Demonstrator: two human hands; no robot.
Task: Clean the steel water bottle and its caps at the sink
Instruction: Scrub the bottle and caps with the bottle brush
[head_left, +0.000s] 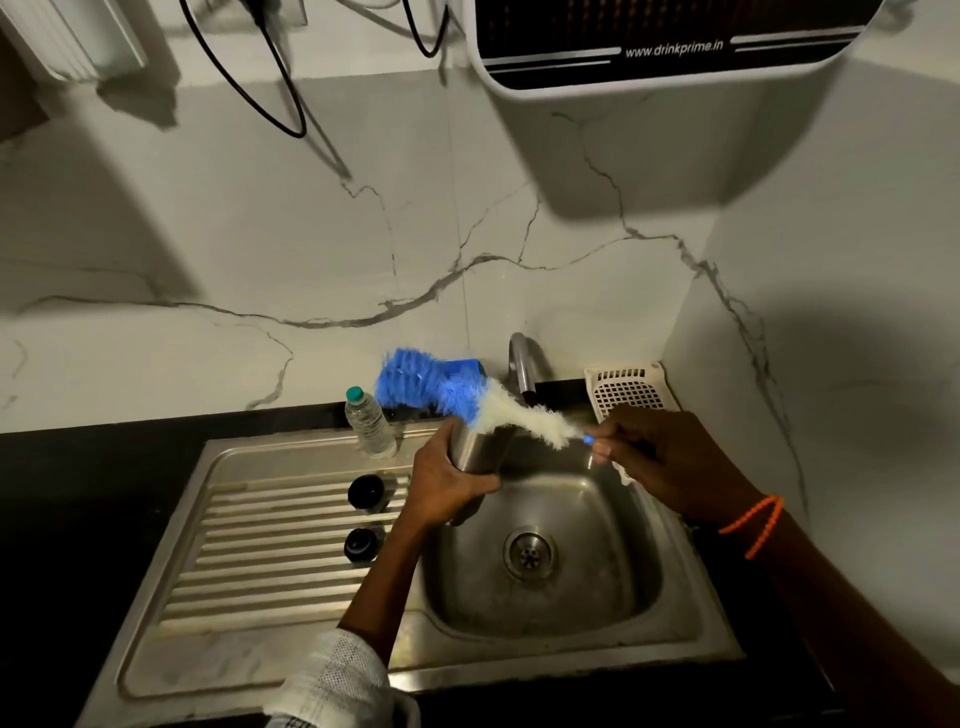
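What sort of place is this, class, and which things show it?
Most likely a home kitchen: a steel sink with ribbed drainboard, a tap against a marble-look wall, and a wall-mounted water purifier above.

Basin (597, 582) open below hands; tap (522, 369) behind; two caps (363, 514) on drainboard (249, 551).

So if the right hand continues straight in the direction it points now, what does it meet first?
Probably the steel bottle. The right hand points left, pinching the brush, whose white bristles already lie at the bottle's mouth. Depth is unclear from one view.
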